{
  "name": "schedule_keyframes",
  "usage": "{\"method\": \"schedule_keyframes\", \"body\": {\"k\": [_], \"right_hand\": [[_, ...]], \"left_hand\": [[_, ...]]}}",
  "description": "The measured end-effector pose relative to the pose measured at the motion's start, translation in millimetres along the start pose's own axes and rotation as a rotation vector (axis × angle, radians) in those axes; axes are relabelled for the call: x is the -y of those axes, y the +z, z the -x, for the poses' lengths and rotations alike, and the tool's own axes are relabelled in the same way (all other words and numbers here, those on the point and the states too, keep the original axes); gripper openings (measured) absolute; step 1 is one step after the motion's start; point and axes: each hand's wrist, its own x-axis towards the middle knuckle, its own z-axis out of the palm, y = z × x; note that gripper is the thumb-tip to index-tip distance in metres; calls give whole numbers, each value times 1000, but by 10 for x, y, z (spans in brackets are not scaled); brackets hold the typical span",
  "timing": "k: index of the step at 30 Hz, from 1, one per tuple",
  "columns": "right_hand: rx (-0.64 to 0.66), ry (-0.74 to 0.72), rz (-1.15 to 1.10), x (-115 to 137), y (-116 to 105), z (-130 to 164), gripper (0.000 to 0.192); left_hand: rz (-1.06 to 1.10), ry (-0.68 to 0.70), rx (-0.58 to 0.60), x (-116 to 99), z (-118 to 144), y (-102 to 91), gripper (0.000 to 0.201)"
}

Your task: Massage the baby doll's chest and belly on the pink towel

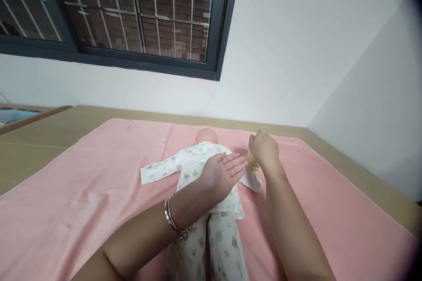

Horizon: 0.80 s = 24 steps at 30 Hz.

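Pink all across the blanket (99, 193), a soft plain salmon with a paler edge. On it, the baby doll (206, 135) wears a white romper (198, 167) dotted with small pale green and grey animal prints. A pale yellow bottle (253, 163) carries dark lettering. A silver bangle (171, 216) glints on one wrist. The bed (49, 140) underneath is tan, the wall (296, 52) white, the window frame (217, 30) dark grey.
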Motion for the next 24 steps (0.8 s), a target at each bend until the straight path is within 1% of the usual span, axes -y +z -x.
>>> {"method": "schedule_keyframes", "body": {"k": [3,6,10,12,14,15,17,18,19,20,22,23,24], "right_hand": [[7,4,-2,35,6,10,38],[8,26,-21,27,42,25,38],[-21,-19,-63,-34,115,40,39],[16,-33,-109,-81,121,40,42],[66,-31,-154,-113,72,61,46],[63,-30,-169,-112,24,92,49],[-26,-55,-209,-52,-107,216,52],[-100,-88,-238,11,-180,313,51],[-161,-154,-308,95,-249,431,50],[-173,-238,-398,194,-307,565,49],[-82,-449,-555,414,-375,857,48],[-19,-556,-604,521,-381,1001,47],[18,-658,-625,618,-371,1136,48]], "left_hand": [[9,-17,-1,-114,130,-19,47],[19,16,6,-249,228,-16,47],[33,74,12,-435,358,-5,47],[30,82,21,-510,426,1,46],[24,75,32,-555,488,7,46],[19,70,26,-563,512,11,46],[4,66,-1,-550,544,23,47],[-7,61,-24,-534,552,33,46],[-20,52,-51,-515,557,47,46],[-32,42,-79,-500,561,65,46],[-43,26,-93,-495,574,107,46],[-42,15,-81,-513,588,127,46],[-39,-1,-60,-546,607,142,48]]}}
